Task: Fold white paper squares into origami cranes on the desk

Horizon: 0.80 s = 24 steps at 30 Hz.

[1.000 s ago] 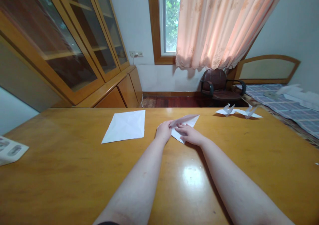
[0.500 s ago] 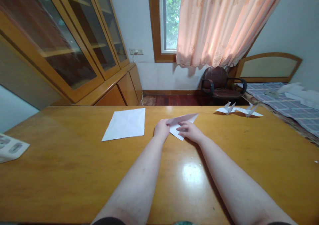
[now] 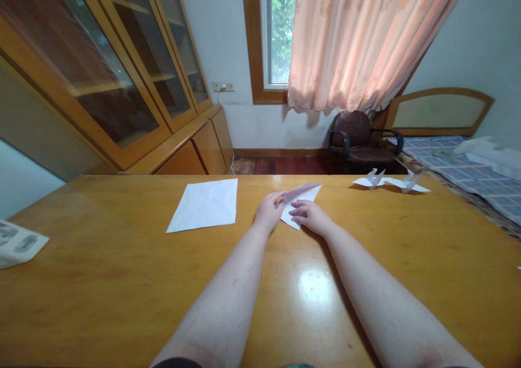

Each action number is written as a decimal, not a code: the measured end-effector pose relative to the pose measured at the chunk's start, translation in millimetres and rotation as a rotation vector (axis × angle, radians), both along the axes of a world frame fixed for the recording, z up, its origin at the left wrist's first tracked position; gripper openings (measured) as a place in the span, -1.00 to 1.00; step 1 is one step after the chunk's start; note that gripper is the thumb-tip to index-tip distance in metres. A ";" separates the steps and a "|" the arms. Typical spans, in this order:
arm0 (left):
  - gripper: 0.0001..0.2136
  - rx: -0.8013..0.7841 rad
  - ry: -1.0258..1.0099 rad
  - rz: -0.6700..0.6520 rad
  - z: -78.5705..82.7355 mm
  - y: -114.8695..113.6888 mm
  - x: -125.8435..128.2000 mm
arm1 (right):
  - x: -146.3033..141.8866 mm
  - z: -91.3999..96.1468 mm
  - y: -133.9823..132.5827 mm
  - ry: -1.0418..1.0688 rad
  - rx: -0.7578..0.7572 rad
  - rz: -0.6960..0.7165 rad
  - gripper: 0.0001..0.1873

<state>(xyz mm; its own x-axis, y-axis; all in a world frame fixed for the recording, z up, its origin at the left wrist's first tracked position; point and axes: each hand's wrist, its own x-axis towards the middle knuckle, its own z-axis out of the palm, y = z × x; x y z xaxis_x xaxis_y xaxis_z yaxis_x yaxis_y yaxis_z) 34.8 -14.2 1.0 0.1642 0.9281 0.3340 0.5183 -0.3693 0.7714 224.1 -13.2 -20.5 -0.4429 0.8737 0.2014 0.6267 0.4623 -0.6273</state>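
In the middle of the far part of the table, a folded sheet of white paper (image 3: 306,192) lies with its upper flap raised. My left hand (image 3: 268,213) grips the paper's left edge, its fingers curled and a small gap showing the table between them. Over the lower layer rests my right hand (image 3: 312,216), fingers spread apart and touching the paper. To the left, a flat square sheet of white paper (image 3: 207,205) shows faint crease lines. Two folded paper cranes (image 3: 373,179) stand side by side at the far right.
The glossy wooden table (image 3: 122,281) has a white box-like object (image 3: 20,244) at its left edge. Beyond are a glass-doored cabinet (image 3: 134,58), a brown armchair (image 3: 353,134), a pink curtain (image 3: 358,42) and a bed with a plaid cover (image 3: 468,162).
My left hand has shifted slightly right along the paper, and a gap now shows between its fingers. The raised flap's tip has moved a little left. My right hand has hardly moved.
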 end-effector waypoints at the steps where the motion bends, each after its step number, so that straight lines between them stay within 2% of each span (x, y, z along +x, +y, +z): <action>1: -0.71 0.002 -0.022 -0.024 1.8 -1.5 0.5 | 0.1 -0.1 0.3 0.004 -0.005 -0.002 -0.77; 5: -0.71 -0.048 -0.060 -0.110 7.8 -8.3 1.6 | -0.1 1.8 -0.1 0.022 -0.030 -0.011 -0.77; 9: -0.59 -0.156 -0.056 -0.165 7.1 -10.6 2.9 | -2.2 5.5 -1.7 0.046 -0.053 0.012 -0.74; 15: -0.69 -0.102 0.233 -0.161 -2.1 -4.9 5.7 | -2.6 7.3 -3.7 0.035 0.002 0.021 -0.67; 20: -0.62 -0.100 0.350 -0.071 -6.6 -2.6 7.1 | -2.0 10.7 -6.3 0.057 0.017 0.066 -0.61; 24: -0.62 -0.093 0.423 -0.078 -4.7 -5.5 8.2 | -3.0 12.8 -6.8 0.090 -0.034 0.071 -0.59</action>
<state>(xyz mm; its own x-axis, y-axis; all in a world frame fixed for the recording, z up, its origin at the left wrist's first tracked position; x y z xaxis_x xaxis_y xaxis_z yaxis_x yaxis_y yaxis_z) 43.0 -19.7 -3.7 0.3394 0.9304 0.1383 0.7689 -0.3591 0.5290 221.2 -20.1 -7.6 -0.4853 0.8477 0.2141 0.5339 0.4812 -0.6952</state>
